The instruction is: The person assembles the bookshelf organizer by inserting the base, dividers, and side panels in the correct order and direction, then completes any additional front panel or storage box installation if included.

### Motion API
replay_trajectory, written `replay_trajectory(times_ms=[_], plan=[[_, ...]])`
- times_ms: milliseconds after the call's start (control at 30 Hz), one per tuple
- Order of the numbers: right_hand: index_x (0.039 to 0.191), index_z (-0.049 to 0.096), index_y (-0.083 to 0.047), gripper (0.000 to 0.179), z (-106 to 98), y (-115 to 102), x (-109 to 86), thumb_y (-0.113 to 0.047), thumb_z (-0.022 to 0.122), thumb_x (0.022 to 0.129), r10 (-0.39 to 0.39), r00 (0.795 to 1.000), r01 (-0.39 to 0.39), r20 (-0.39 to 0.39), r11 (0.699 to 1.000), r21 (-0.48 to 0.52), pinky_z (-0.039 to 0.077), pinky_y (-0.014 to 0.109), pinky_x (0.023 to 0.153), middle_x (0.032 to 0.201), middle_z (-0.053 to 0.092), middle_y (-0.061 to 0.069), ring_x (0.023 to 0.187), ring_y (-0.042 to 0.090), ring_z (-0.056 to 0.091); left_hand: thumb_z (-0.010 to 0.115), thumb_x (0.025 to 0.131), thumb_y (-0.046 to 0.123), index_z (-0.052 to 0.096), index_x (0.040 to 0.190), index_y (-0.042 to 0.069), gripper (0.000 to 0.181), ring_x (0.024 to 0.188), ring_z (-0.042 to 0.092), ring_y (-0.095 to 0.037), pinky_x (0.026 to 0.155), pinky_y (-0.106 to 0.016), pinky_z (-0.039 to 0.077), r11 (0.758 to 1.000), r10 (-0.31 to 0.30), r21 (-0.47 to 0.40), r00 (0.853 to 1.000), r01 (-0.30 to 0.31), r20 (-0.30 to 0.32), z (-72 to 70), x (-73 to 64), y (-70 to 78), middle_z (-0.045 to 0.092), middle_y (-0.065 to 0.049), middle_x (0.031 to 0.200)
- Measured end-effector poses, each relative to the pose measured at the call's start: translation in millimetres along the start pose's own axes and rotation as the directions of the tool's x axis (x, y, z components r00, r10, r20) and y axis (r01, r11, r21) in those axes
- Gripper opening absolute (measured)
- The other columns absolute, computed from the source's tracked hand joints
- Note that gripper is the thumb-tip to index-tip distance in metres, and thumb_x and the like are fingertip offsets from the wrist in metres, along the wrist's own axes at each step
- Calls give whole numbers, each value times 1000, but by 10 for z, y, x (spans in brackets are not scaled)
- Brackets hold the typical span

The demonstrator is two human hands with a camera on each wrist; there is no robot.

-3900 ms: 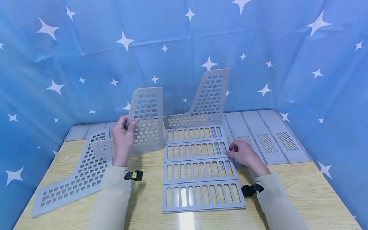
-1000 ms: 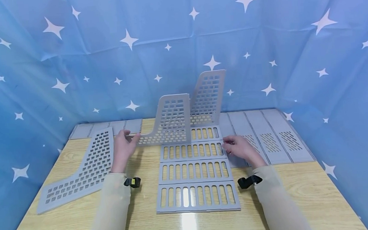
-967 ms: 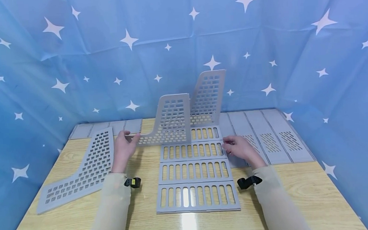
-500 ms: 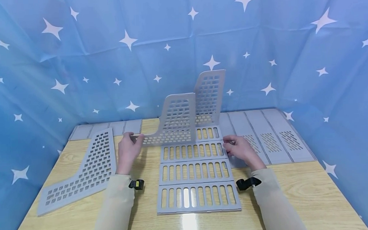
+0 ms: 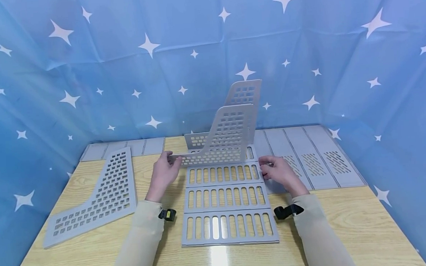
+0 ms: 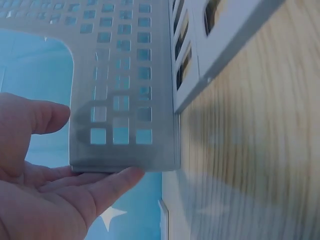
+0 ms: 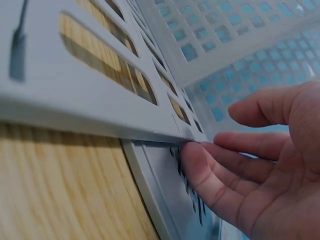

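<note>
A grey L-shaped lattice panel stands upright across the slotted grey base, along the seam between its two farthest strips. My left hand is at the panel's low left end. In the left wrist view, its extended fingers touch that end edge, while the thumb stays apart from the panel. A second lattice panel rises behind, at the base's far edge, partly hidden by the first. Beside the base's right edge is my right hand; its loosely bent fingers touch the edge, thumb raised clear.
Another pale grey lattice panel lies flat on the wooden table at left. Flat grey boards, some with slanted slots, lie at the right rear. More boards line the back left, before a blue star curtain.
The nearer L-shaped panel has slid rightward across the base, followed by my left hand, which gripped it left of the base earlier. My right hand has stayed by the base's right edge.
</note>
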State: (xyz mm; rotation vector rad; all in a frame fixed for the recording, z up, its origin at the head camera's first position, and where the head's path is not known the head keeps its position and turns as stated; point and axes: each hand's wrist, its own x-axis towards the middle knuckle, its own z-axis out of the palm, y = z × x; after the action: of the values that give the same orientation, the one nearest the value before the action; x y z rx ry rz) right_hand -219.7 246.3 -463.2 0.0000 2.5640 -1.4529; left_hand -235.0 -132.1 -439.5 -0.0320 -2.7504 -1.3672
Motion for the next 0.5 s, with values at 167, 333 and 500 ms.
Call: replay_trajectory(times_ms=[167, 333, 500], plan=[[149, 49, 4, 47, -22, 13, -7, -14, 49, 106, 3, 1000, -3, 13, 999, 41, 56, 44, 89, 136, 60, 28, 96, 28, 70, 56, 106, 25, 40, 151, -9, 59, 117, 64, -42, 100, -52, 53, 999, 34, -16, 999, -34, 12, 88, 0, 27, 63, -31, 128], [150, 47, 5, 46, -38, 14, -9, -14, 45, 109, 6, 999, -10, 37, 996, 93, 53, 49, 99, 145, 54, 29, 115, 37, 66, 57, 105, 21, 38, 153, -7, 60, 121, 63, -41, 101, -53, 52, 995, 72, -65, 996, -69, 49, 187, -23, 77, 62, -29, 133], [152, 41, 8, 47, -58, 1, -21, -12, 43, 110, -14, 998, 2, 63, 984, 177, 50, 51, 105, 148, 49, 32, 127, 44, 59, 57, 104, 19, 32, 156, -7, 64, 126, 60, -40, 106, -54, 49, 991, 114, -85, 989, -107, 89, 239, -42, 127, 60, -29, 137]])
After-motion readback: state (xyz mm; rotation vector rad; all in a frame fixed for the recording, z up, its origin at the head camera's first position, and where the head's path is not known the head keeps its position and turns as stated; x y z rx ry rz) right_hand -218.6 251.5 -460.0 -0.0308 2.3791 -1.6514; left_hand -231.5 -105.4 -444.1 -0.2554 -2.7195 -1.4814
